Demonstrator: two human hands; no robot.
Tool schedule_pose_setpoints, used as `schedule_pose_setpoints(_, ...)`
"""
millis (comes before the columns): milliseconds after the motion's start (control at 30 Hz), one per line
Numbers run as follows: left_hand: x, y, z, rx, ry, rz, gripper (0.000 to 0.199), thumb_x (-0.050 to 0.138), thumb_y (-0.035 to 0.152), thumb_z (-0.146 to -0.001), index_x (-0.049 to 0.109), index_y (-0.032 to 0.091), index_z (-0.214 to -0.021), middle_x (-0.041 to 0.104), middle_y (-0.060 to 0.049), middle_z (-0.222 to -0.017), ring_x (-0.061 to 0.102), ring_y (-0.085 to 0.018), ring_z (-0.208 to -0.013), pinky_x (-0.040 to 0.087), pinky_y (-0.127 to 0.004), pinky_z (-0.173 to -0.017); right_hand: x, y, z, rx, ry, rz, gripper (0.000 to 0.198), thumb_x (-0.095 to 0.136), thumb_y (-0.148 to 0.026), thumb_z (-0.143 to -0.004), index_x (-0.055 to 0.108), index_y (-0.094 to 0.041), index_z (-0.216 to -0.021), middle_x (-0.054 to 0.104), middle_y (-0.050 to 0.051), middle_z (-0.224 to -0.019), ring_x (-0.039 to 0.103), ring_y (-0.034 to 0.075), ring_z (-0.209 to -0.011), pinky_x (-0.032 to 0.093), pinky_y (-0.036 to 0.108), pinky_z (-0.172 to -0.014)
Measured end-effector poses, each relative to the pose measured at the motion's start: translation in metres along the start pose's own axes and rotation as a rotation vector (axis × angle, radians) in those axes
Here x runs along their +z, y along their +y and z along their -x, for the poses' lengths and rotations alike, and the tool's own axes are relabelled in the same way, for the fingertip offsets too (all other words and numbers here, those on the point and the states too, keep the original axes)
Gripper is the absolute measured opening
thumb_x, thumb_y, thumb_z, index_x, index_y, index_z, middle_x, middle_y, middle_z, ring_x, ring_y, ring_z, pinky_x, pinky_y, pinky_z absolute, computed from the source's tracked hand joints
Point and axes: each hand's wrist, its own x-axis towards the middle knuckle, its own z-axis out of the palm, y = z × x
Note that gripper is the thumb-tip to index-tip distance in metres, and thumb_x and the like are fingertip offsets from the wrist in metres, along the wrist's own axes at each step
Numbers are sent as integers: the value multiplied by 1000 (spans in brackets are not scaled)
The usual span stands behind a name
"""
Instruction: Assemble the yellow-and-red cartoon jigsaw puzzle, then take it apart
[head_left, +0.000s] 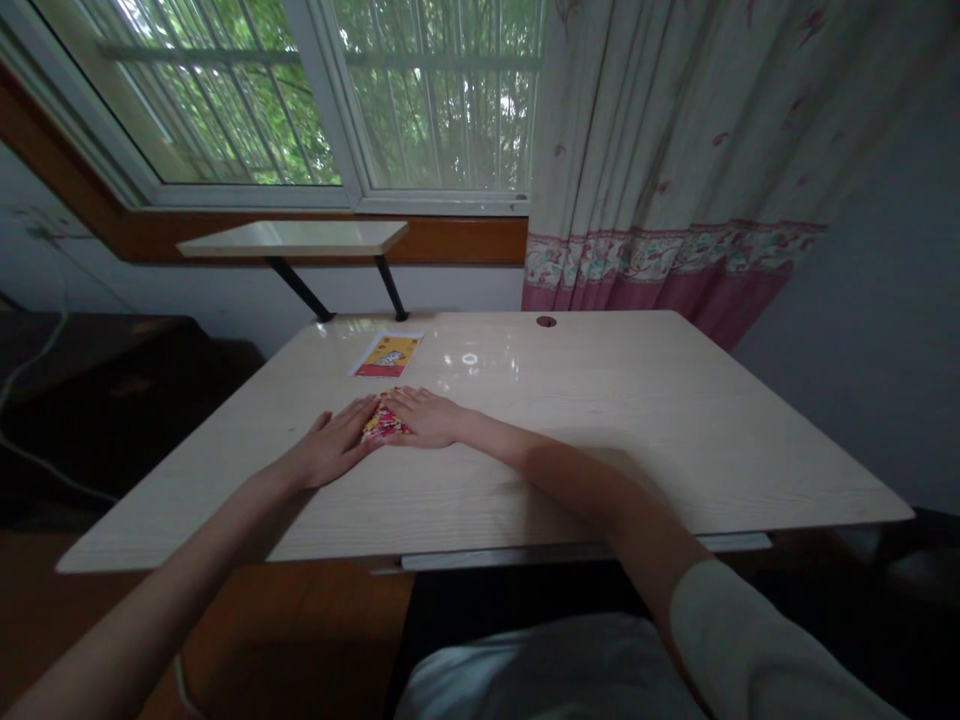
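Observation:
A small heap of colourful pieces (385,424), red, yellow and white, lies on the table left of its middle. They look like jigsaw puzzle pieces, though single shapes are too small to make out. My left hand (335,447) rests along the heap's left side with its fingers stretched out. From the right, my right hand (429,416) lies palm down, its fingers extended over the heap's upper and right parts. Both hands touch the pieces and partly hide them. Just beyond the heap, a yellow and red picture card (387,355) with a white figure lies flat.
The pale wooden table (675,420) has a dark cable hole (546,322) near its back edge. A raised shelf (300,238) on black legs stands at the back left. Behind are a barred window (442,95) and a long curtain (637,150). A white cable (52,465) hangs at the left.

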Motion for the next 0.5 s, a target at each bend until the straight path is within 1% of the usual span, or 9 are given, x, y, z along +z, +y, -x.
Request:
schedule_pose_setpoints(133,3,-26,14,-54,14,9,80,19,64,-89,15,14,-151,19,-12,-156,18,-32,-143,23,-57,-109,6,-12,-26,5,-25,-23,81,36,-65,-89,32,-7,-144,26,21,-152,22,33,-142,22,47,-115)
schedule_pose_setpoints(267,5,-45,24,-125,32,18,76,21,62,-89,18,17,-151,20,-12,-156,18,-32,-143,23,-55,-110,11,-23,-47,5,-35,-47,80,36,-65,-89,31,-8,-145,27,18,-152,22,34,-142,21,48,-115)
schedule_pose_setpoints(400,4,-48,27,-153,46,33,77,20,60,-90,20,13,-150,20,-13,-156,18,-33,-143,24,-55,-109,15,-28,-64,27,0,-92,75,40,-62,-90,35,-9,-143,31,17,-151,26,32,-140,23,49,-114)
schedule_pose_setpoints(500,4,-47,28,-150,45,41,78,20,61,-90,20,11,-150,21,-14,-156,18,-32,-143,23,-57,-109,6,-24,-66,20,21,-163,66,35,-54,-95,33,-10,-144,33,17,-150,29,27,-140,26,44,-113)
